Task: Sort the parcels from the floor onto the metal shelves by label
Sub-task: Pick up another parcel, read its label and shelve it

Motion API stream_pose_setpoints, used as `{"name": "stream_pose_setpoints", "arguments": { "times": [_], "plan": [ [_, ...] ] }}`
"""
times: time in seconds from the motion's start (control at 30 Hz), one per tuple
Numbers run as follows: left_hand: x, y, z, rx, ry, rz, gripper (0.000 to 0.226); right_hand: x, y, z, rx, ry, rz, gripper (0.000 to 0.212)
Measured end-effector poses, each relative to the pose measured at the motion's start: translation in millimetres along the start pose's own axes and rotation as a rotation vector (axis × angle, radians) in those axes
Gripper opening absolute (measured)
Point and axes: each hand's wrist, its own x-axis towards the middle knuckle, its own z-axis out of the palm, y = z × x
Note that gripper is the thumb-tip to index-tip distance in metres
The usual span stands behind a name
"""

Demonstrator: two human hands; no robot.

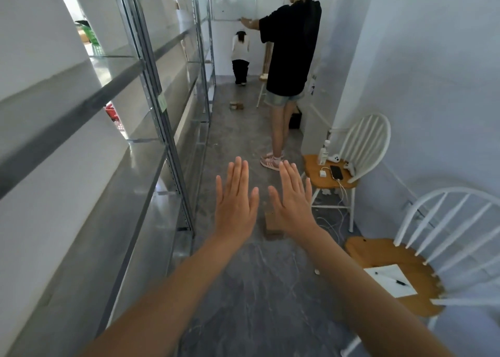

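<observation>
Parcels lie on the grey floor [257, 289]: one small brown parcel [272, 225] sits just below the middle of the frame, partly hidden behind the right hand [290, 199], and another small parcel [236, 105] rests farther up the aisle, above centre. Both hands are stretched forward, flat and spread with palms down, holding nothing; the left hand [236, 197] hovers just beside the right, probably a starting pose before reaching down for the near parcel. Along the left of the frame, the metal shelves [151, 67] appear bare, so sorting has seemingly not begun. Labels cannot be read from here.
</observation>
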Motion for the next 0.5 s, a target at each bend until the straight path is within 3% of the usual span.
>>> {"name": "stream_pose_setpoints", "arguments": {
  "times": [0.5],
  "plan": [
    [113.9,25.8,90.9,-0.029,-0.072,0.004,0.064,114.4,96.2,3.7,0.043,-0.014,0.044,0.06]
  ]
}}
